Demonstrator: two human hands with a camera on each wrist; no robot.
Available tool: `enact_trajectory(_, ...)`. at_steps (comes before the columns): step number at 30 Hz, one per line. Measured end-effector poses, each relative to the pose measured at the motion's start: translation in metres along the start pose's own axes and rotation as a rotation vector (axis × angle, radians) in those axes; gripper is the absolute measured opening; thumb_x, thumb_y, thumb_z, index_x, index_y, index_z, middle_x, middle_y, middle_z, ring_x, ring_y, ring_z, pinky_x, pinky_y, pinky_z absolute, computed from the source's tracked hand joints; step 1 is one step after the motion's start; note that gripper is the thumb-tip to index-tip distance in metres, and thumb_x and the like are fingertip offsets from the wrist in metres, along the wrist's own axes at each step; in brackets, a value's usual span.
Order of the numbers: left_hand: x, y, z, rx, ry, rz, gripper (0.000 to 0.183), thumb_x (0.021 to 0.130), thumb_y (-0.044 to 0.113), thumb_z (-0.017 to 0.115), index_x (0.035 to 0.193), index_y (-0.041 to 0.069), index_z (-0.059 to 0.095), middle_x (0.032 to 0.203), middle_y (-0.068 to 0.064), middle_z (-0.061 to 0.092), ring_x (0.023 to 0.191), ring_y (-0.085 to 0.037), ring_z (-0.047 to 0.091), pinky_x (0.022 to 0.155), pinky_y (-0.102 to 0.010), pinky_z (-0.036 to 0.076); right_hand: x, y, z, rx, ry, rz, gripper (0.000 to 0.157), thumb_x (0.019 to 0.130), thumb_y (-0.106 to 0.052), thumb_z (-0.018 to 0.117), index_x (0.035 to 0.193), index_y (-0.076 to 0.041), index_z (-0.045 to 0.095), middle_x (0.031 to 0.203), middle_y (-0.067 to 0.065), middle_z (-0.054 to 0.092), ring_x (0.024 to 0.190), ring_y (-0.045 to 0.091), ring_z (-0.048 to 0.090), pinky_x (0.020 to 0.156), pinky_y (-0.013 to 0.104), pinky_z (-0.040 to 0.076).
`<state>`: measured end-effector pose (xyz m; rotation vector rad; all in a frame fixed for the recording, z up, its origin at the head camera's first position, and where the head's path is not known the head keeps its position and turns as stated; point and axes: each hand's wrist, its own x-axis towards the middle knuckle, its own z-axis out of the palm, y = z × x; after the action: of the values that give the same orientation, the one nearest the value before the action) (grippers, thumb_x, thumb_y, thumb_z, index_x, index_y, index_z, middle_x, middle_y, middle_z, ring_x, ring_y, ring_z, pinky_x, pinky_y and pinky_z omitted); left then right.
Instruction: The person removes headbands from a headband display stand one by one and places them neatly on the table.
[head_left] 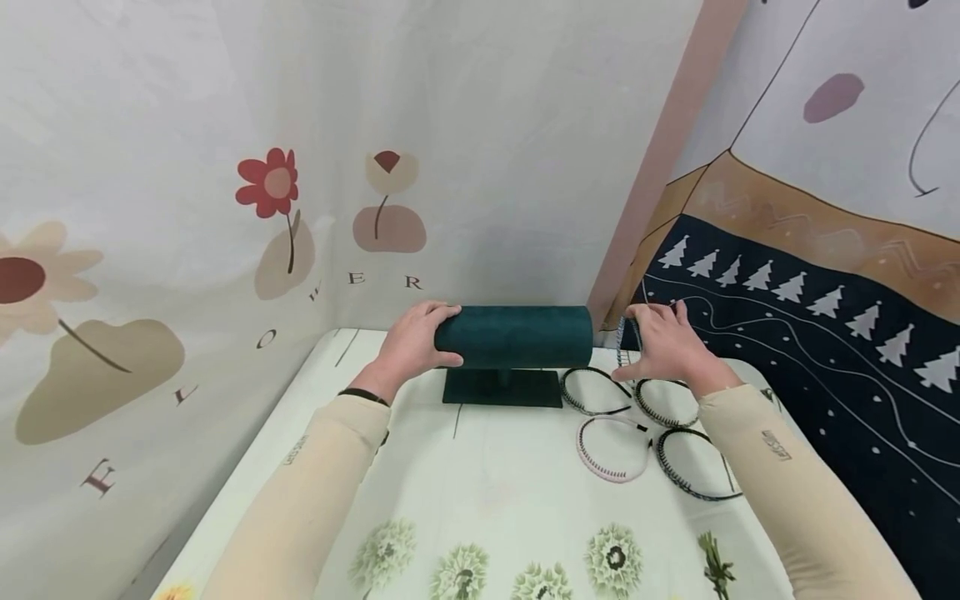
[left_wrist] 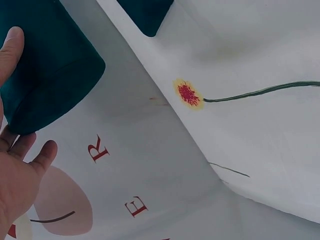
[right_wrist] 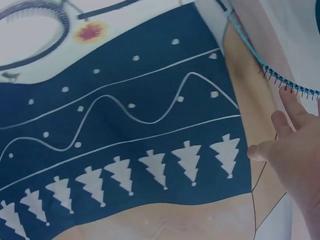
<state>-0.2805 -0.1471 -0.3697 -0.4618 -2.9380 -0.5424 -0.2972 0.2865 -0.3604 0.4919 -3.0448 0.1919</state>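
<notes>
A dark green padded roll (head_left: 517,337) lies sideways on its stand, whose flat base (head_left: 502,390) rests on the table. My left hand (head_left: 411,346) grips the roll's left end, thumb on the front side and fingers over the top. In the left wrist view, this hand (left_wrist: 22,182) spans the rounded end of the roll (left_wrist: 55,75). Just beyond the roll's right end, my right hand (head_left: 666,346) pinches a blue toothed headband (head_left: 619,343), held upright. The right wrist view shows its row of small teeth beside the fingertips; part of the headband (right_wrist: 285,81) is outside that view.
Several toothed headbands lie on the table right of the base, among them a pink one (head_left: 600,472) and a dark one (head_left: 693,495). The flower-printed tablecloth (head_left: 480,492) meets a pale curtain (head_left: 510,167) behind. A navy tree-patterned cloth (head_left: 810,350) hangs at right.
</notes>
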Motion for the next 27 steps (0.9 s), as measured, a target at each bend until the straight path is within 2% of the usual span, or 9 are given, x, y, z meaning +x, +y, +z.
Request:
enact_trajectory(6,0.0,0.0,0.0,0.002,-0.001,0.002,0.092,0.087,0.041,0.09,0.164,0.02,0.045,0.168,-0.013,0.043,0.155,-0.036,0.04,0.128,-0.055,0.039,-0.018,0.008,0.005,-0.07,-0.008,-0.025,0.114,0.074,-0.063,0.091,0.159,-0.006,0.038,0.162,0.026,0.047,0.156,0.053,0.025,0.127,0.08,-0.002)
enact_trajectory(14,-0.001,-0.002,0.001,0.007,0.002,0.001,0.092,0.087,0.042,0.09,0.164,0.02,0.045,0.168,-0.014,0.043,0.156,-0.036,0.04,0.128,-0.056,0.039,-0.037,0.001,0.023,-0.18,-0.015,-0.11,0.112,0.071,-0.064,0.092,0.155,-0.008,0.044,0.157,0.027,0.052,0.155,0.054,0.03,0.126,0.081,0.005)
enact_trajectory(21,0.0,-0.001,0.001,0.002,0.003,-0.002,0.091,0.087,0.041,0.09,0.164,0.02,0.045,0.168,-0.014,0.043,0.155,-0.036,0.04,0.127,-0.056,0.039,-0.048,-0.02,0.039,-0.238,-0.051,-0.198,0.11,0.07,-0.068,0.09,0.154,-0.012,0.047,0.155,0.024,0.055,0.155,0.054,0.034,0.125,0.082,0.013)
enact_trajectory(27,-0.001,0.0,0.001,-0.001,0.0,-0.005,0.091,0.087,0.041,0.09,0.164,0.02,0.045,0.168,-0.014,0.042,0.156,-0.037,0.04,0.127,-0.057,0.039,-0.053,-0.05,0.048,-0.218,-0.065,-0.295,0.106,0.071,-0.067,0.09,0.154,-0.016,0.047,0.155,0.019,0.054,0.156,0.055,0.032,0.127,0.081,0.01)
